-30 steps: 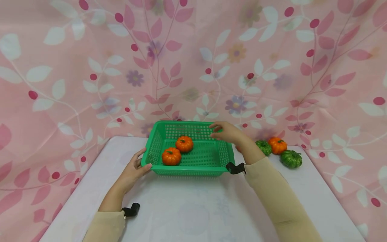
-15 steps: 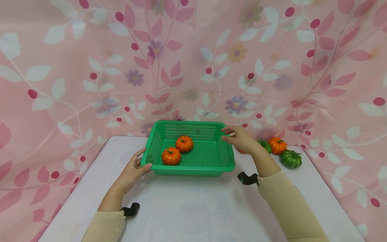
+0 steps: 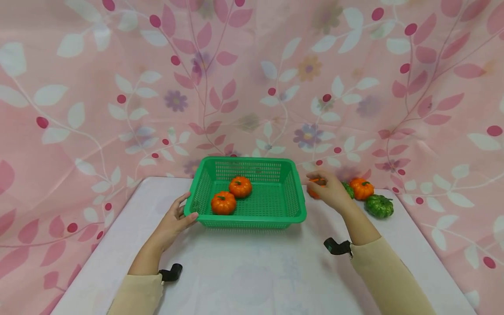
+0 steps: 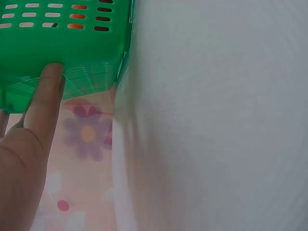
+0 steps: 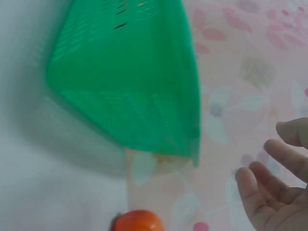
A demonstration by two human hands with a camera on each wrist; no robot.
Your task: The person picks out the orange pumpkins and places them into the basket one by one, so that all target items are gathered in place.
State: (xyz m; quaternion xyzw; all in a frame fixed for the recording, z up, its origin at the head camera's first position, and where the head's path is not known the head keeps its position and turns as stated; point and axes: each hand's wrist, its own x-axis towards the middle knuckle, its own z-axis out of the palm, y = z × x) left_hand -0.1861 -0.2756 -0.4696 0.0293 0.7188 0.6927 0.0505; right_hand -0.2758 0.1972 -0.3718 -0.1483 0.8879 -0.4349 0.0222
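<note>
A green perforated plastic basket [image 3: 252,221] stands on the table with two small orange pumpkins inside, a front pumpkin [image 3: 223,204] and a rear pumpkin [image 3: 240,187]. At the basket's left front corner my left hand [image 3: 173,223] touches the rim and wall with extended thumb and fingers. To the right of the basket, my right hand [image 3: 332,190] hovers with spread, slightly bent fingers and nothing between them. Partly hidden behind it lies another orange pumpkin [image 3: 313,192], whose top also shows at the bottom of the right wrist view.
On the right back of the table [image 3: 252,271] sit an orange pumpkin [image 3: 361,189], a green pumpkin [image 3: 379,206] and a second green pumpkin [image 3: 348,190] partly covered by the right hand. A pink floral cloth [image 3: 252,78] hangs close behind the basket.
My right hand has moved from above the basket's back right to the right, past its rim, near the outside orange pumpkin. My left hand and the basket have stayed put.
</note>
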